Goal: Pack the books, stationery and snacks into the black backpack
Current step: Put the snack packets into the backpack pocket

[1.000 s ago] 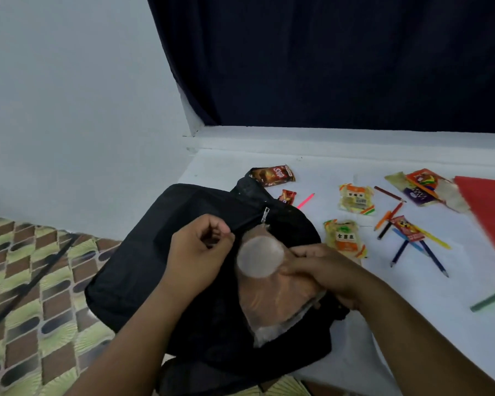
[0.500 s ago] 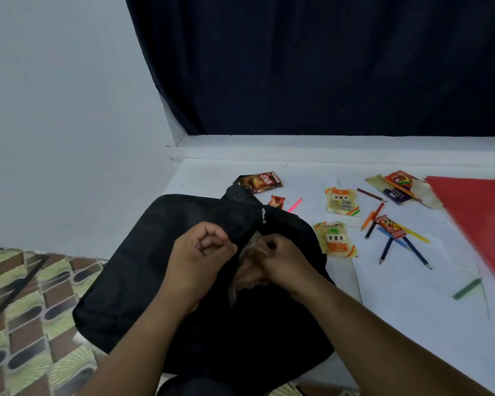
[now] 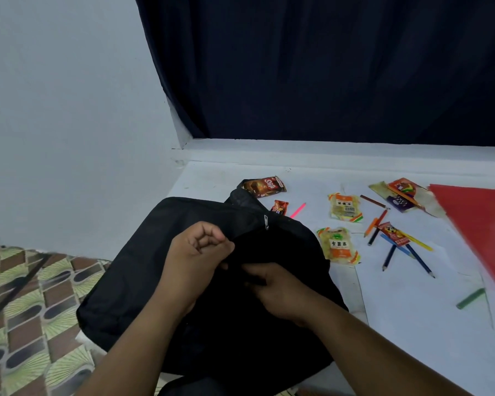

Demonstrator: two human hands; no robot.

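The black backpack [image 3: 143,270] lies at the front left of the white surface. My left hand [image 3: 196,252] is closed on the fabric at the edge of its opening and holds it up. My right hand [image 3: 272,287] rests at the opening with its fingertips tucked into the dark inside; whether it holds anything is hidden. Beyond the bag lie a brown snack pack [image 3: 265,186], a small red sweet [image 3: 279,207] and a pink pen [image 3: 297,210]. To the right are two yellow snack packs [image 3: 345,207] [image 3: 339,245], several coloured pencils [image 3: 395,250] and a red book [image 3: 480,224].
More snack wrappers [image 3: 402,195] lie at the back right, and a green crayon [image 3: 470,298] near the right edge. A dark curtain [image 3: 326,67] hangs behind the ledge. A patterned mat [image 3: 26,295] covers the floor at the left, below a white wall.
The clear packet that my right hand held over the bag has gone down into the opening and is out of sight. My right hand has followed it in. The view has tilted up.
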